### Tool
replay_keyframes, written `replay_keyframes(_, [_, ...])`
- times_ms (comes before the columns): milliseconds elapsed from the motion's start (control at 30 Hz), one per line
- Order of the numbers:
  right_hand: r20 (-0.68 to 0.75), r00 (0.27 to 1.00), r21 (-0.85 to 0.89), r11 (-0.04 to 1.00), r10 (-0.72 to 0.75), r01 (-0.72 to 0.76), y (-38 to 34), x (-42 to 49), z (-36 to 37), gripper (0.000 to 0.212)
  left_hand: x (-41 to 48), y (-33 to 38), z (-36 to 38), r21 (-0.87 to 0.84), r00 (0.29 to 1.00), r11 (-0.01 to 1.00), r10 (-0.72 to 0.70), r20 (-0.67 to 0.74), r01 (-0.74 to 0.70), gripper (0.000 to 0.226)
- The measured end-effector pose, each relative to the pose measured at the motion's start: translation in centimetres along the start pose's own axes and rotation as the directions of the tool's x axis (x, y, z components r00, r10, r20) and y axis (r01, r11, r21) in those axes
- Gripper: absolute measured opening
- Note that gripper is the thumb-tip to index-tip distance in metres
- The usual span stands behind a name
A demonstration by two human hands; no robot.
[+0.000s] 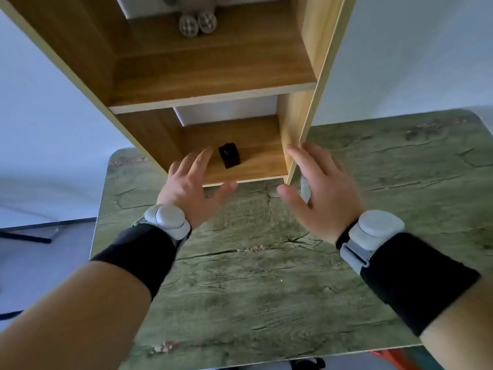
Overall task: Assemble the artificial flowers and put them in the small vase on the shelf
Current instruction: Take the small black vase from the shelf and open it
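Note:
A small black vase (pixel 229 155) stands on the lowest board of a wooden shelf unit (pixel 213 100) that rests on a green table (pixel 253 276). My left hand (pixel 192 188) hovers open just in front of that board, fingertips close to the vase but apart from it. Over at the shelf's right side panel, my right hand (pixel 320 190) is spread open with fingers near the panel's edge. Neither hand holds anything. No artificial flowers are in view.
On the upper shelf board sits a grey plush toy (pixel 197 20), only its patterned feet showing. White walls lie behind the shelf. Dark legs of some furniture (pixel 26 236) stand on the floor at the left. Something orange (pixel 389 356) shows below the table's near edge.

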State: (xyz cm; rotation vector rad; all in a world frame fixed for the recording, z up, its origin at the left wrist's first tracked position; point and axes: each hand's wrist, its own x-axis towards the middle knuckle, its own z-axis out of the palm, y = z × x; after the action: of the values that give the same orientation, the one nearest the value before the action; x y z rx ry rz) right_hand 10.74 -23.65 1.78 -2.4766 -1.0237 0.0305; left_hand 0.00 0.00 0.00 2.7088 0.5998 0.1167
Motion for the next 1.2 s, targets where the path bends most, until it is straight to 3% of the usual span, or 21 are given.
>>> replay_keyframes(133, [0.07, 0.996, -0.005, 0.999, 0.048, -0.048, 1.4, -0.1, 2.9, 0.068, 2.8, -0.8, 2.4, -0.013, 0.989, 0.991, -0.132, 0.073, 0.133, 0.087])
replay_keyframes(300, [0.136, 0.988, 0.003, 0.998, 0.067, -0.068, 3.1, 0.4, 5.8, 0.069, 6.3, -1.3, 4.6, 0.029, 0.973, 0.981, -0.193, 0.123, 0.191, 0.086])
replay_keyframes(533, [0.165, 0.985, 0.034, 0.997, 0.056, -0.062, 4.2, 0.8, 8.1, 0.069, 9.5, -2.4, 7.0, -0.049, 0.934, 0.951, -0.287, 0.213, 0.304, 0.096])
replay_keyframes(833, [0.182, 0.981, 0.025, 0.997, 0.068, -0.074, 4.6, 0.4, 8.6, 0.069, 10.1, -3.1, 8.9, -0.145, 0.953, 0.944, -0.281, 0.11, 0.295, 0.075])
replay_keyframes(1033, [0.165, 0.982, 0.089, 0.991, 0.087, -0.102, 3.6, -0.1, 8.2, 0.064, 5.7, -2.2, 8.2, -0.118, 0.997, 0.99, -0.073, 0.016, 0.074, 0.058])
replay_keyframes(1200, [0.21, 0.973, 0.202, 0.97, 0.094, -0.138, 1.7, -1.0, 8.4, 0.061, 0.4, -1.5, 8.8, -0.094, 0.994, 0.989, 0.113, -0.004, -0.113, 0.052])
